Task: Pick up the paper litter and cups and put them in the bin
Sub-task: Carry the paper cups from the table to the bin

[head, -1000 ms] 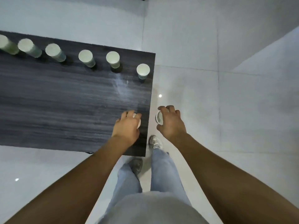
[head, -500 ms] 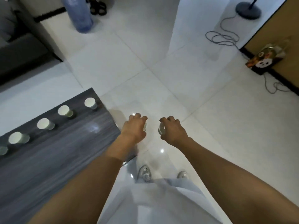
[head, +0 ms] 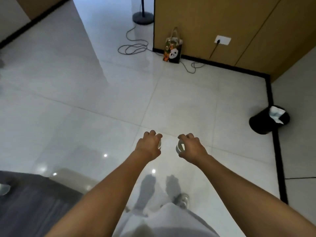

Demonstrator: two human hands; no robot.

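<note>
table [head: 34, 199]: dark wood-grain, bottom left corner of view; one more paper cup [head: 4, 189] at its far-left edge, blurred.
left hand [head: 149, 145]: fingers curled round a white paper cup [head: 159, 144], held out over the tiled floor [head: 85, 100]; cup mostly hidden behind the hand.
right hand [head: 191, 147]: grasping a second white paper cup [head: 180, 146], open mouth facing left, just beside the left one, not touching.
tote bag [head: 172, 48]: panda print, against the wooden wall panel, well ahead; cable [head: 133, 47] looped on the floor beside it.
bin [head: 268, 119]: black, far right by the black skirting, paper already inside; well apart from both hands.
step: carrying, likely heading to the bin.
risk: thin cups could crush or slip in a tight grip; a toss from here would likely miss; glossy floor and loose cable could trip; cup left on the table is easy to forget.
</note>
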